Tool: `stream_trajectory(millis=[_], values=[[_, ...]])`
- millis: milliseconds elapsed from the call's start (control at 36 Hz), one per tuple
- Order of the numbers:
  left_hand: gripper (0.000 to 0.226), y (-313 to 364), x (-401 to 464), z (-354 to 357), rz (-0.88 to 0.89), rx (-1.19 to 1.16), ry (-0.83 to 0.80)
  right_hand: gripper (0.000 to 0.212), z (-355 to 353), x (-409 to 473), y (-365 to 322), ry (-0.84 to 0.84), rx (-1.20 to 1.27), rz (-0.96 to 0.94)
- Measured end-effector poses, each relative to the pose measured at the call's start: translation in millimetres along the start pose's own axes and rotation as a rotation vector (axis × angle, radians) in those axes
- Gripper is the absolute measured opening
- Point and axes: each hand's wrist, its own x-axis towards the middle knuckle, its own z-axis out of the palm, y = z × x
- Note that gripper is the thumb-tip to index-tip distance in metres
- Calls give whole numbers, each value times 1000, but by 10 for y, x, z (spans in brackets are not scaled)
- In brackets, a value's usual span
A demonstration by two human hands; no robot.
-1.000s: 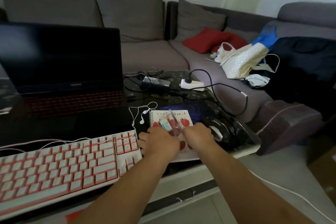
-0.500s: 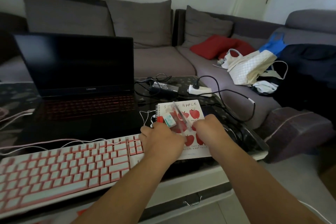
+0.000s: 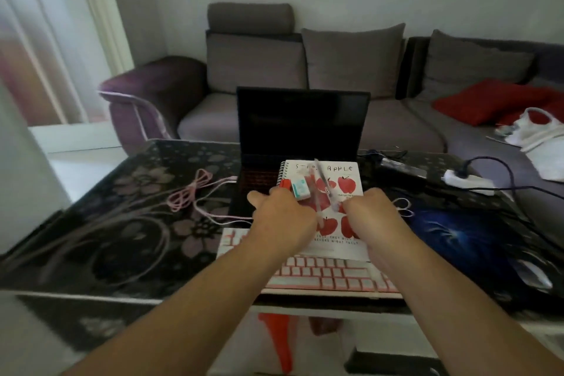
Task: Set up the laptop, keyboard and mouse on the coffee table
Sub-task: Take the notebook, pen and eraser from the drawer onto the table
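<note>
- Black open laptop (image 3: 300, 128) stands on the dark floral glass coffee table (image 3: 128, 223); the pink-and-white keyboard (image 3: 329, 276) lies before it, a pale mouse (image 3: 534, 279) on the blue mousepad (image 3: 451, 232).
- Left hand (image 3: 282, 220) and right hand (image 3: 374, 217) both grip the spiral apple-print notebook (image 3: 332, 189), lifted above the keyboard, carrying pens (image 3: 320, 189) and an eraser (image 3: 300, 189).
</note>
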Motion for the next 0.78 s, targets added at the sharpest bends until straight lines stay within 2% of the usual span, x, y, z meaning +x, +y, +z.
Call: stream_trajectory(millis=[111, 250, 389, 445, 528, 639, 778], values=[[42, -479, 32, -625, -47, 68, 55, 31, 767, -200, -94, -118, 38, -36], [45, -1137, 96, -1252, -155, 111, 132, 46, 1643, -399, -206, -299, 57, -55], [44, -1690, 200, -1697, -252, 146, 156, 40, 2360, -462, -243, -429, -26, -100], [49, -1893, 268, -1796, -279, 168, 177, 44, 2597, -468, -230, -483, -47, -117], [55, -2187, 369, -1831, -338, 215, 185, 33, 2868, -469, -172, -542, -211, -201], [66, -2448, 468, -1783, -418, 281, 113, 18, 3029, -436, -154, -563, -542, -264], [67, -2520, 518, -1765, -359, 437, 63, 11, 2997, -422, -203, -501, -863, -401]])
